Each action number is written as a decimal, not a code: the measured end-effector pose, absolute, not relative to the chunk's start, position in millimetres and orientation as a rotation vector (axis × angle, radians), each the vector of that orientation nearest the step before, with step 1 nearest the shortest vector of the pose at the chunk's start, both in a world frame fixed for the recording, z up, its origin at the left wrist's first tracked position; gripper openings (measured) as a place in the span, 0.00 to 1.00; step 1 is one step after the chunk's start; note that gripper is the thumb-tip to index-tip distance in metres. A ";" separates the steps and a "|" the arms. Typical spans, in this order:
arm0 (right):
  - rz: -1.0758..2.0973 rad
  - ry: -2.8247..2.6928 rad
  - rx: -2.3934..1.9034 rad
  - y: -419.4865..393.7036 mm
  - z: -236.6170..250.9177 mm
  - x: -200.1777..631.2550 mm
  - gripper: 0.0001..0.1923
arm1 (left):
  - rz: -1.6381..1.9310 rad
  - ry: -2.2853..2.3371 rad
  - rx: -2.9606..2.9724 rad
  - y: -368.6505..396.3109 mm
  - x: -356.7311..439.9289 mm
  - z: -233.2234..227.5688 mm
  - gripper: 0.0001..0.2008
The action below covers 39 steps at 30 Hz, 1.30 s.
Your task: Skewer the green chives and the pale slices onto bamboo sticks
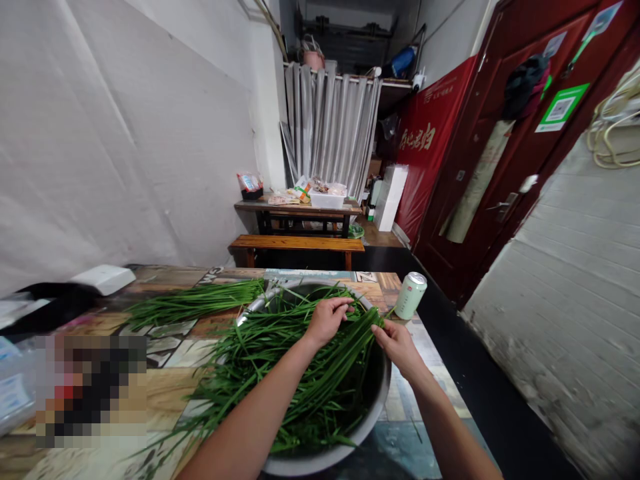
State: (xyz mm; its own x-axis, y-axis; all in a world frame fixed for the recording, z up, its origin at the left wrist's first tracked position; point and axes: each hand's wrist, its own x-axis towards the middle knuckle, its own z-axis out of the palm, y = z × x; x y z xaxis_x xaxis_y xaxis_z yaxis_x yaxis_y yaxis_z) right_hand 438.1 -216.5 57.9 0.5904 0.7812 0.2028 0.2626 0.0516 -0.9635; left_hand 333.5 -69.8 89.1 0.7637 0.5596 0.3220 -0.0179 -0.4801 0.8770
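Note:
A large metal basin [383, 393] stands on the table, heaped with long green chives [280, 347] that spill over its left rim. My right hand [400, 343], at the basin's right rim, grips a bunch of chives [345, 350] by the pale stem ends. The leaves of this bunch trail down and left across the basin. Just left of those ends, my left hand [330, 320] hovers over the heap with its fingers drawn together. Whatever lies between its fingertips is too small to make out. Another pile of chives [200, 300] lies on the table left of the basin.
A light green can [411, 296] stands by the table's right edge, close to my right hand. Plastic packaging [17, 387] and a black container [47, 303] sit at the left. Ahead are a wooden bench [297, 243] and another table [295, 207] holding a white tub [327, 199].

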 end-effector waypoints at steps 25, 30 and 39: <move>0.711 -0.759 -1.323 -229.8 72.9 432.4 0.17 | 0.656 0.274 2.130 -73.3 327.1 90.4 0.13; 0.746 -0.662 -1.282 -242.0 71.1 431.9 0.17 | 0.806 0.462 2.505 -52.9 320.4 87.5 0.09; 0.738 -0.671 -1.343 -246.7 58.9 436.4 0.15 | 0.729 0.411 2.663 -60.2 324.4 84.4 0.04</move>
State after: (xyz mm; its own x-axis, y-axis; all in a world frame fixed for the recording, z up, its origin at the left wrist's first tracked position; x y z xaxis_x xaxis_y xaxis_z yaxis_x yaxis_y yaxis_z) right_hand 436.4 -246.7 58.9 0.6081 0.7938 0.0085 -0.0843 0.0753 -0.9936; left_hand 324.4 -60.2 84.4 0.8256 0.3618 0.4330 0.1826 -0.8974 0.4017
